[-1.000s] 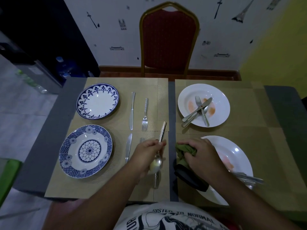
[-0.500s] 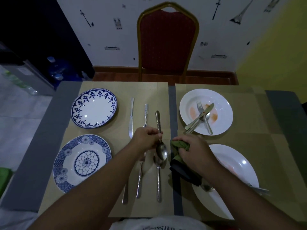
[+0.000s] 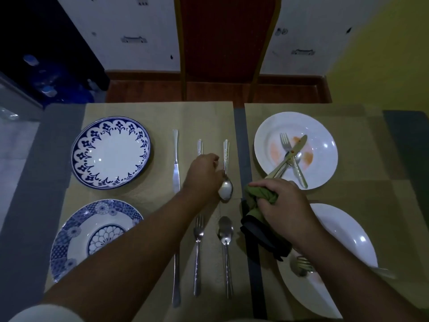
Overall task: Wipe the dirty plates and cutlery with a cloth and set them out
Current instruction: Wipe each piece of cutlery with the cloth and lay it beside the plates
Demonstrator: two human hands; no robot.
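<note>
My left hand (image 3: 204,175) grips a spoon (image 3: 225,173) by its neck, bowl toward me, lying low over the placemat to the right of a far fork (image 3: 199,146) and knife (image 3: 176,159). My right hand (image 3: 281,205) is closed on a green cloth (image 3: 260,196) with a dark part hanging below. Two blue patterned plates (image 3: 111,152) (image 3: 92,233) lie on the left. A near fork (image 3: 198,252), spoon (image 3: 226,254) and knife (image 3: 176,280) lie in a row. The far white plate (image 3: 320,145) has orange smears and crossed cutlery. A near white plate (image 3: 343,231) holds cutlery under my right arm.
Tan placemats (image 3: 157,117) cover a grey table (image 3: 27,182). A red chair with a gold frame (image 3: 226,43) stands at the far side. Water bottles (image 3: 44,84) sit on the floor at the left by a dark cabinet.
My left hand carried the spoon away from me and lowered it beside the far fork. The camera tilted down and closer. My right hand kept hold of the cloth.
</note>
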